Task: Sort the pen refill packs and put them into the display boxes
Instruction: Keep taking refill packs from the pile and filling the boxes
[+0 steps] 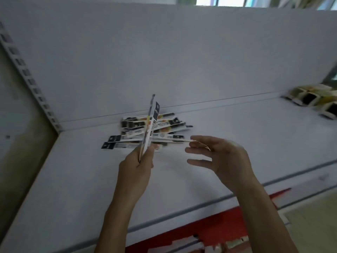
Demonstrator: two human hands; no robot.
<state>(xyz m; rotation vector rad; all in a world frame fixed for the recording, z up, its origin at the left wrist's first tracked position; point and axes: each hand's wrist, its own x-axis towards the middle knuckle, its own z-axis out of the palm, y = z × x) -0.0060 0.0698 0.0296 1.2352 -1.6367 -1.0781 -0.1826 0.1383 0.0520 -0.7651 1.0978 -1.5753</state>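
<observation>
Two bare hands work over a white shelf [237, 136] where pen refill packs are being sorted for display. At far left, a slotted upright [27, 73] marks the shelf's end, with the back panel [164, 52] rising behind. Near the rear corner lies a loose pile of refill packs [145, 128], fanned and overlapping, some with black header cards. The left hand [135, 166] is closed around a small sheaf of packs [150, 125], held on edge and tilted up over the pile. To its right, the right hand [218, 156] pinches one pale pack [175, 140] by its end between thumb and forefinger, the other fingers spread loose; the image is blurred, so the grip is hard to read closely. The step appears to be gathering like packs: it would go best if the single pack is drawn flat out of the pile, headers aligned the same way, then squared against the sheaf. Ample bare shelf lies toward the front edge and rightward, giving room to sweep. At far right, well apart from the pile, display boxes [310, 99] stand against the back, their openings dark; the shelf's front lip [200, 207] drops off just below the forearms.
</observation>
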